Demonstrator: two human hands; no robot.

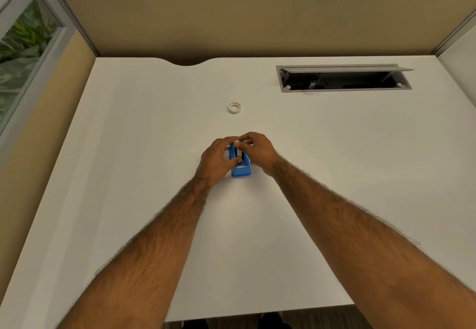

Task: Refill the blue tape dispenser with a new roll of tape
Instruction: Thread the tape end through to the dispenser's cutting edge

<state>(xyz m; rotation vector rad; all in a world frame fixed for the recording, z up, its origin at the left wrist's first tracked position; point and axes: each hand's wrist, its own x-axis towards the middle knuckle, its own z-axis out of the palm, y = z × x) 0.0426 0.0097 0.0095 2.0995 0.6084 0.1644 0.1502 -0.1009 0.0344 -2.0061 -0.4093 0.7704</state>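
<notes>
While hands [239, 153] hide it, dispenser [241, 170] peeks out.

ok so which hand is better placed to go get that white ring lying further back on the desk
Right, probably. The right hand only pinches at the top of the blue tape dispenser, nearest the white ring. The left hand wraps the dispenser's side, steadying it.

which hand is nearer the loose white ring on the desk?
Right, narrowly. The right hand is on the blue dispenser, its fingers nearly straight below the white ring. The left hand grips the dispenser lower and further left.
</notes>
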